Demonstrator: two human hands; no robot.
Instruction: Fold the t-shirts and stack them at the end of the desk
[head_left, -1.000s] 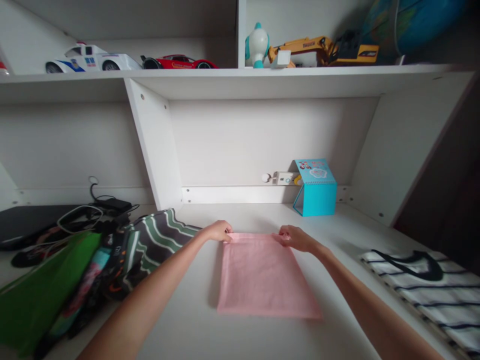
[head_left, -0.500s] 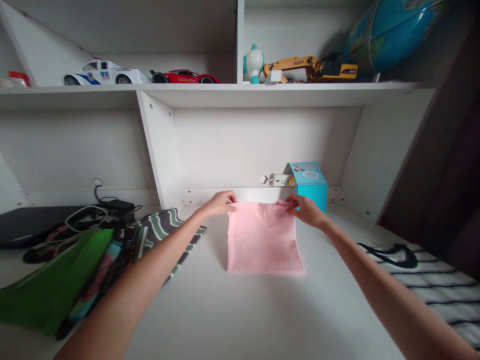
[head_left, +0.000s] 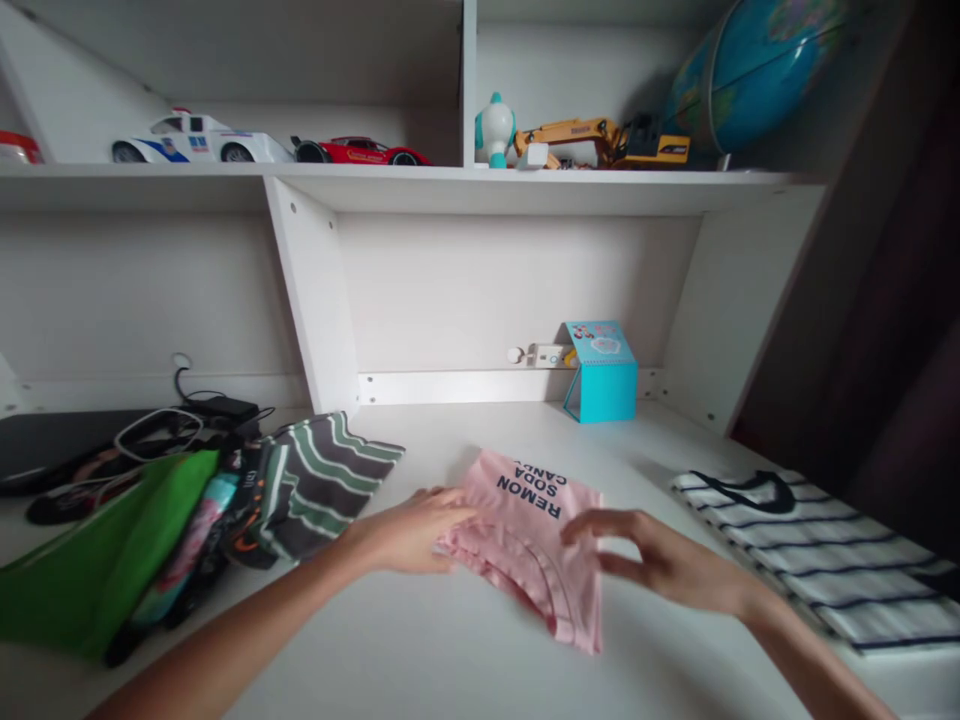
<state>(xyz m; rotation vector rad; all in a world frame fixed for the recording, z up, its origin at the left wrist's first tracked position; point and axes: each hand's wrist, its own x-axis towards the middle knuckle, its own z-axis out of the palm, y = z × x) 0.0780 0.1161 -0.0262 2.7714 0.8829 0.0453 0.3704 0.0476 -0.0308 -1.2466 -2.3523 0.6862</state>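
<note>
A pink folded garment (head_left: 536,545) with dark printed letters on top lies on the white desk (head_left: 420,650) in front of me. My left hand (head_left: 409,530) rests on its left edge with the fingers stretched out flat. Over the garment's right side hovers my right hand (head_left: 660,560), fingers spread and curled a little, holding nothing.
A pile of clothes, green (head_left: 90,560) and grey-and-green striped (head_left: 319,480), lies at the left with cables (head_left: 172,425) behind. A black-and-white striped shirt (head_left: 810,550) lies at the right. A blue box (head_left: 600,370) stands at the back. Toy cars, a toy excavator and a globe (head_left: 750,70) sit on the shelf above.
The pink garment was lifted by its far edge and folded toward me, and its printed side now shows. Both hands have let go of the edge and opened.
</note>
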